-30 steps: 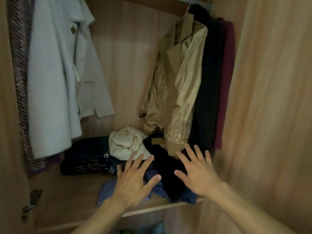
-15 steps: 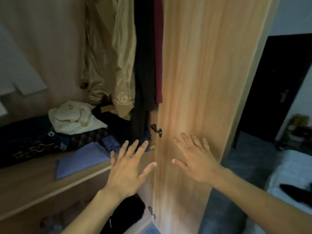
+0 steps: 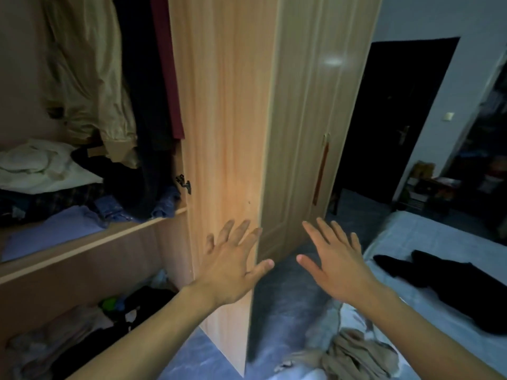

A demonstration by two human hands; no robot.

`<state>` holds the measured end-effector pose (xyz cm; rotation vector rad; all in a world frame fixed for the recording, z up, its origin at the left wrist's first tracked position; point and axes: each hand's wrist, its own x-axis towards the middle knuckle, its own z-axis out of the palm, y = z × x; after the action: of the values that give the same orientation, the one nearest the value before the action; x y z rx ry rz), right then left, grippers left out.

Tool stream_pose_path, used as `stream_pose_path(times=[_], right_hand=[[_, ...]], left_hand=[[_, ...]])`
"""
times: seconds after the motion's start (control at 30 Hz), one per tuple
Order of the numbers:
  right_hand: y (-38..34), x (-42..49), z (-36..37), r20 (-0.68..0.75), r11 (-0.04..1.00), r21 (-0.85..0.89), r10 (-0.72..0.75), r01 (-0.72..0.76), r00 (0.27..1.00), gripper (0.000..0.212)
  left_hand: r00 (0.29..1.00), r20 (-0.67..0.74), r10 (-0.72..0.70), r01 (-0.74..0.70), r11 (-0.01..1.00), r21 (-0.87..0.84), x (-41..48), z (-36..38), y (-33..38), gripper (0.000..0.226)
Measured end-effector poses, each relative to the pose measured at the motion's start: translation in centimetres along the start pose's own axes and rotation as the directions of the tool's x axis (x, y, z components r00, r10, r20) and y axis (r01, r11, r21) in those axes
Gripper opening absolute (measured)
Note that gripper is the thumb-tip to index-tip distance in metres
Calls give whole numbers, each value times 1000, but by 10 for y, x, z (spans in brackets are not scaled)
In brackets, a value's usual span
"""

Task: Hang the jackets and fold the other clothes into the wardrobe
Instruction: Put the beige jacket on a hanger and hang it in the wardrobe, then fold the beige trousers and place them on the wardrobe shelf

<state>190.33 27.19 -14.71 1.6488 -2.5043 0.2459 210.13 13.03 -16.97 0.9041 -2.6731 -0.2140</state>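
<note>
Partly done. Left of the open wardrobe door (image 3: 225, 133), gold jacket (image 3: 87, 78) and dark coat (image 3: 145, 100) hang. Below them on the shelf (image 3: 109, 235), lilac cloth (image 3: 49, 231) lies flat, cream garment (image 3: 35, 165) rumpled. Right of the door, black garment (image 3: 452, 283) and crumpled beige garment (image 3: 356, 355) lie on the bed (image 3: 425, 237), likely not yet done. Left hand (image 3: 233, 259) is spread and empty at the door's edge; cannot tell if it touches. Right hand (image 3: 334, 259) is spread and empty just right of the door.

The gold jacket (image 3: 90, 78) is cut off at the top edge, the black garment (image 3: 439, 283) at the right.
</note>
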Motion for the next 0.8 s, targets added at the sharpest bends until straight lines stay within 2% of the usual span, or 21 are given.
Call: stream_pose_path(times=[0.2,0.4,0.6,0.8], right_hand=[[97,-72,23,47,983,57,173,-175,984,74],[166,-125,17,42,927,64,368,-370,929,71],[191,-154,4,7,854,42,519,-519,855,71],[187,-156,-2,5,812,-23,584,-584,812,73]], left_hand=[[985,141,94,-96,995,3,6,58,92,76],[949,199,243,-242,970,-32,27,88,158,77],[898,207,388,-363,920,-149,57,102,197,87],[877,170,449,-397,878,-268,78,122,195,72]])
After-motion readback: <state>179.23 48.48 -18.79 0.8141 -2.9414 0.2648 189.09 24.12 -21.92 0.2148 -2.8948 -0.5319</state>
